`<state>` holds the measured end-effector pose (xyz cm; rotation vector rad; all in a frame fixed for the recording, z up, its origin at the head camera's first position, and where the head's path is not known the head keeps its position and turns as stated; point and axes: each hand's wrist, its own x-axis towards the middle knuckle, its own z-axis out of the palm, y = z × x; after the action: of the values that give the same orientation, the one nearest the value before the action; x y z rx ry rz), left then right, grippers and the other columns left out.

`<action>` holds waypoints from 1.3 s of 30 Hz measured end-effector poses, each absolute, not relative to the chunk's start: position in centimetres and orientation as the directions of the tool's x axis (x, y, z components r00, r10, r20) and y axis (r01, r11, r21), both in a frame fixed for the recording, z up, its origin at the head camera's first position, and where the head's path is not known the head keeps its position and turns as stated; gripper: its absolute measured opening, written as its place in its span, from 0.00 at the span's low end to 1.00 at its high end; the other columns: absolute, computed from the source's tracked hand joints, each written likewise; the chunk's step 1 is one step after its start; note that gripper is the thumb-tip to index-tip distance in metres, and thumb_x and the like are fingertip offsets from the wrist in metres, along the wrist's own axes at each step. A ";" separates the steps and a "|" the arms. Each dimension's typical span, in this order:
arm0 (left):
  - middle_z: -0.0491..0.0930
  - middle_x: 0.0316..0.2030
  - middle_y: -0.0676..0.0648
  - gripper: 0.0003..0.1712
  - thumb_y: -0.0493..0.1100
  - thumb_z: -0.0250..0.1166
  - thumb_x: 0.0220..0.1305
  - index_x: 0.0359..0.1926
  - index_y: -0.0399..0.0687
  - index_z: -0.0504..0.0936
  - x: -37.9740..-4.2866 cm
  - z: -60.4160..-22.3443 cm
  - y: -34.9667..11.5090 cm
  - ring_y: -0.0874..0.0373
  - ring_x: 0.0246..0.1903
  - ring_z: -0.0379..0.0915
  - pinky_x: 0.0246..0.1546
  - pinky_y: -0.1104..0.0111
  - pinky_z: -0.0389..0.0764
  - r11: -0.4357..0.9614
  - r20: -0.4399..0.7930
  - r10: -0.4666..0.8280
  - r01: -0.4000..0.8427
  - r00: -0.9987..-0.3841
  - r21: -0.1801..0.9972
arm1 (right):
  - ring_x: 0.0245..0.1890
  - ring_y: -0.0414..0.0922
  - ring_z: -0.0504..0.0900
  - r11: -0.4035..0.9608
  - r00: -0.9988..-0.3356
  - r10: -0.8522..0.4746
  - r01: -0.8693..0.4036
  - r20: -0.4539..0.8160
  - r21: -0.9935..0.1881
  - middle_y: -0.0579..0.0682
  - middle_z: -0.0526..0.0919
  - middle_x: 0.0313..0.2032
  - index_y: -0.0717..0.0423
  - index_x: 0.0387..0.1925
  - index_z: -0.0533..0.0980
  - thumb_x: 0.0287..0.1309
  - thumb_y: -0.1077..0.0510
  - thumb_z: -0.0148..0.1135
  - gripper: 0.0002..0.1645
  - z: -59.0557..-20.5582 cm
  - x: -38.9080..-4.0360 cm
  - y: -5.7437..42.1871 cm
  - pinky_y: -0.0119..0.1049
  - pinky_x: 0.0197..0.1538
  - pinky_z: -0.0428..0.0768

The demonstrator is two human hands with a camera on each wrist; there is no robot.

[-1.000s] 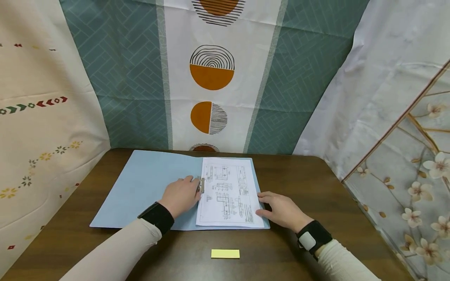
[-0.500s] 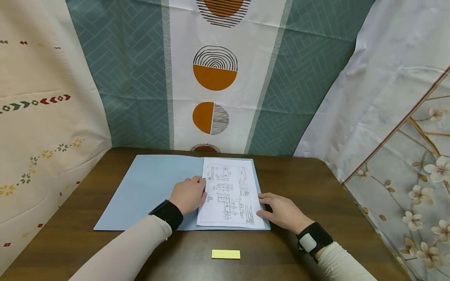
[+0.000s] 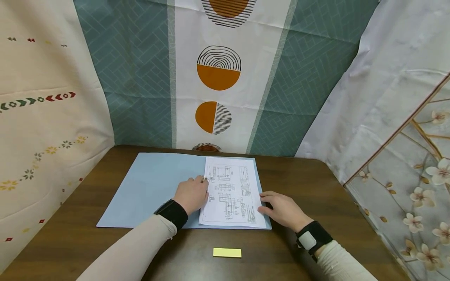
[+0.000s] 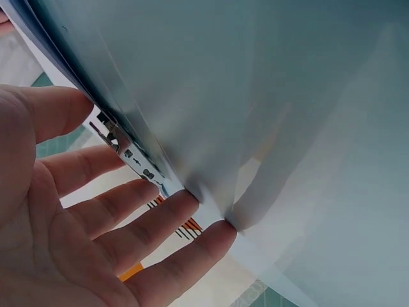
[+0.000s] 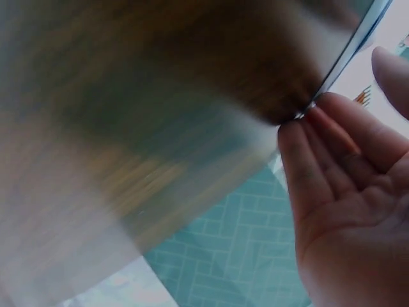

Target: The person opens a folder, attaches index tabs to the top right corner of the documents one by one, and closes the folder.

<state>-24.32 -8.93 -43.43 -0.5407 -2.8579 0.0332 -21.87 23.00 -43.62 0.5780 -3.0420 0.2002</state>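
Observation:
A light blue folder [image 3: 154,179] lies spread flat on the table. On its right half rests a sheet of paper [image 3: 232,187] printed with technical drawings. At the sheet's left edge my left hand [image 3: 191,195] presses on the metal clip [image 3: 204,180], mostly covered by the fingers. The left wrist view shows the fingers spread, with several tips on the clip [image 4: 131,153] and the folder surface [image 4: 307,128]. My right hand [image 3: 283,210] rests at the folder's right edge, its fingertips touching that edge in the right wrist view [image 5: 351,192], thumb apart.
A yellow sticky-note pad [image 3: 227,253] lies on the brown wooden table [image 3: 299,179] in front of the folder. Patterned cloths [image 3: 140,78] hang behind the table and at both sides.
My left hand has shifted slightly right over the clip, whose metal lever showed more a second ago. My right hand stays at the folder's edge. The view has turned slightly left.

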 end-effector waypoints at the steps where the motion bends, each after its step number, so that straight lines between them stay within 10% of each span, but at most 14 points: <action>1: 0.79 0.52 0.41 0.24 0.52 0.61 0.68 0.57 0.41 0.81 -24.3 -43.5 -8.9 0.47 0.40 0.80 0.32 0.56 0.81 0.931 0.222 0.365 0.359 -0.904 -0.066 | 0.58 0.45 0.78 0.926 -0.933 -0.353 -0.360 0.073 -0.111 0.47 0.80 0.59 0.54 0.55 0.82 0.57 0.40 0.68 0.30 -43.6 -21.8 22.9 0.44 0.60 0.73; 18: 0.78 0.55 0.40 0.27 0.53 0.60 0.69 0.61 0.41 0.79 -24.9 -43.9 -9.0 0.46 0.43 0.80 0.37 0.55 0.82 0.935 0.197 0.355 0.351 -0.914 -0.056 | 0.59 0.42 0.78 0.846 -0.821 -0.504 -0.531 0.269 -0.035 0.45 0.80 0.59 0.51 0.61 0.79 0.56 0.40 0.70 0.34 -42.5 -18.7 20.3 0.40 0.58 0.75; 39: 0.78 0.56 0.40 0.27 0.53 0.59 0.69 0.62 0.42 0.79 -25.0 -44.1 -8.5 0.45 0.45 0.79 0.40 0.54 0.81 0.934 0.183 0.358 0.350 -0.916 -0.072 | 0.49 0.33 0.77 0.632 -0.654 -0.733 -0.756 0.185 -0.169 0.35 0.79 0.51 0.45 0.57 0.80 0.60 0.35 0.64 0.29 -42.5 -13.9 17.0 0.31 0.51 0.76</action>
<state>-24.97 -8.49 -44.11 -0.5356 -2.8978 0.0560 -13.86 16.99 -42.51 1.2574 -2.7481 0.3536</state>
